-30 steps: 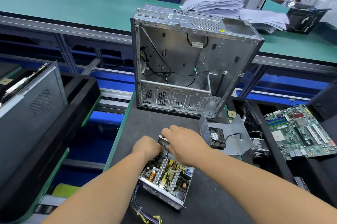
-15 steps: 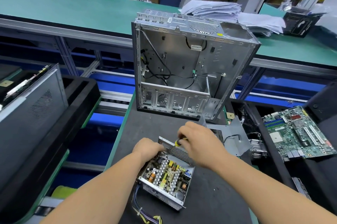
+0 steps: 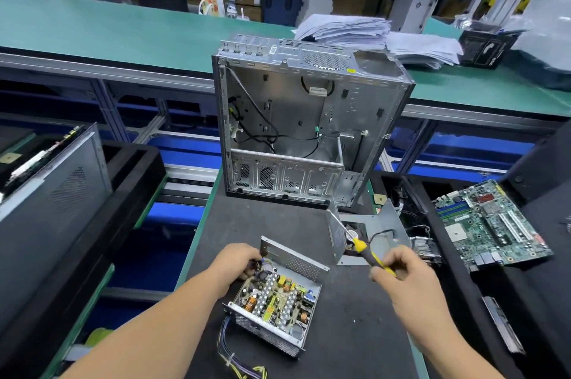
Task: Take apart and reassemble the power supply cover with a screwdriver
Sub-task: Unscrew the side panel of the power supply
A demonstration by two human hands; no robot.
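In front of the computer case, my left hand grips the opened power supply; my right hand pinches the screwdriver, tip probably toward the removed cover beside it.

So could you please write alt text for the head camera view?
The left hand steadies an opened power supply on a dark mat while the right hand holds a yellow-handled screwdriver clear of it. The removed cover and an empty computer case stand behind.

Power supply before computer case; cover to its right
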